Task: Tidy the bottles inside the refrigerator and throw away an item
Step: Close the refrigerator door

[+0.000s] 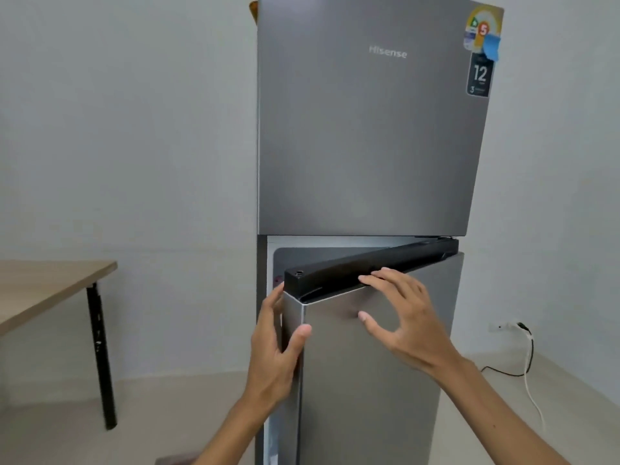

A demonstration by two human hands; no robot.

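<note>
Silver fridge (pixel 365 129) stood ahead, its lower door (pixel 375 364) ajar. The left hand (pixel 273 347) gripped the door's edge; the right hand (pixel 402 317), fingers spread, hovered at its front.

Even, soft daylight-like illumination; no hard shadows. Faint sheen on the steel refrigerator (pixel 365 129) door. Overall soft focus, compression smear. Wide-angle bowing tilts the table (pixel 50 283) edge and walls near frame borders.

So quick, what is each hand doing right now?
Left hand: closed around the free edge of the partly open grey metal lower refrigerator door.
Right hand: open, fingers spread at that door's black top strip, gripping nothing.
</note>
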